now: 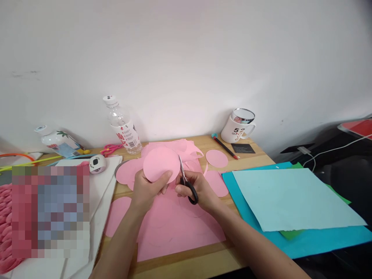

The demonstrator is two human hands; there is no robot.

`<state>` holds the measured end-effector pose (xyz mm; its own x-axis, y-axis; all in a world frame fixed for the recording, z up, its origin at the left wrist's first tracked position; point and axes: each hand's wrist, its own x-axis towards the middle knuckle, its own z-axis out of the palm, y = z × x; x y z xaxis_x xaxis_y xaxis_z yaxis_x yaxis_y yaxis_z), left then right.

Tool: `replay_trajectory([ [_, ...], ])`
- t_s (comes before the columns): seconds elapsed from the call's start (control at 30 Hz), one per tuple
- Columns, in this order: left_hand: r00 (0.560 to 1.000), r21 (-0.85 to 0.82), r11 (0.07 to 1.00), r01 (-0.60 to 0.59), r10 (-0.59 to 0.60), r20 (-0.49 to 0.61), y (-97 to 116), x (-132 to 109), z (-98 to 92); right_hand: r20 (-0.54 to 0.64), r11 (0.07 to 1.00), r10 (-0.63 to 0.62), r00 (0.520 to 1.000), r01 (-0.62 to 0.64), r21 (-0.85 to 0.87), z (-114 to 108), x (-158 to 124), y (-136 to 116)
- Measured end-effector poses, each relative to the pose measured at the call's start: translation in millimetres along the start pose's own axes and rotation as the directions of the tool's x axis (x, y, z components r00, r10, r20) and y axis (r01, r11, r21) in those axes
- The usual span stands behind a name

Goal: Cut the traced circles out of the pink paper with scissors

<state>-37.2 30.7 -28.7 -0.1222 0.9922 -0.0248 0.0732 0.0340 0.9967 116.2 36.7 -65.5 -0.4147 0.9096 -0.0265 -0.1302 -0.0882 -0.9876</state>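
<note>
My left hand (151, 190) pinches a round pink paper disc (159, 162) by its lower edge, thumb on top. Black-handled scissors (188, 188) are gripped in my right hand (200, 190), blades pointing up along the disc's right edge. Beneath both hands lies a pink paper sheet (174, 236) with faint pencil curves on it. Other cut pink discs lie around: one at the left (118, 215), another near the back right (217, 158). Pink offcuts (190, 155) are heaped behind my hands.
A clear bottle (124, 131), pink scissors (112, 149) and a white round gadget (98, 164) stand left. A white mug (237, 128), a pencil (225, 146) and a black card (243, 148) are at the back right. Pale blue paper (296, 197) overhangs the table's right side.
</note>
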Motion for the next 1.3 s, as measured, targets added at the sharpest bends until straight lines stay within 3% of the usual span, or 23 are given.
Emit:
replay_trajectory([
  [0.13,1.000,-0.050,0.999,-0.007,0.007,-0.003,-0.9,-1.3,4.1,0.012,1.000,0.007,1.000,-0.007,0.021,3.3,-0.3,0.0],
  [0.4,0.999,0.111,0.993,0.032,-0.037,0.036,4.3,-4.6,6.1,-0.025,0.999,-0.035,0.999,0.035,0.019,3.0,-0.2,-2.5],
  [1.3,0.997,0.104,0.993,0.063,-0.067,0.035,2.5,-1.3,-5.0,-0.010,1.000,0.009,1.000,-0.008,0.010,1.3,0.1,-3.1],
])
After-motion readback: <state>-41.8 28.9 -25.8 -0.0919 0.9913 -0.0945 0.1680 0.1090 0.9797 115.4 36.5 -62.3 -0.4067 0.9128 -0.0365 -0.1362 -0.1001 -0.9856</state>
